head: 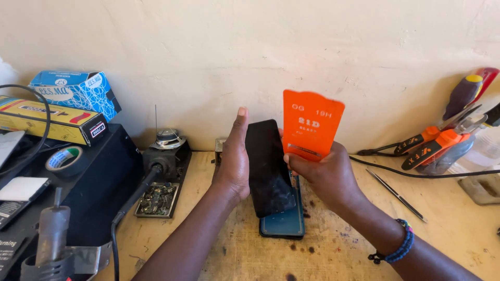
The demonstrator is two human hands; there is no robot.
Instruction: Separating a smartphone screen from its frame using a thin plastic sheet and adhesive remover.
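My left hand (233,161) holds a black phone (267,166) upright by its left edge, fingers pointing up, its dark screen facing me. My right hand (322,171) grips the phone's right side and pinches an orange card sleeve (311,124) that stands up above the fingers. Under the phone a dark teal flat case or phone back (285,221) lies on the wooden bench (333,250).
A black box with tape roll (63,158), soldering station (165,151) and hot-air handle (51,234) fill the left. Blue and yellow boxes (67,104) stand at the wall. Orange-handled pliers and screwdrivers (442,140) sit right, tweezers (397,195) and a black cable nearby.
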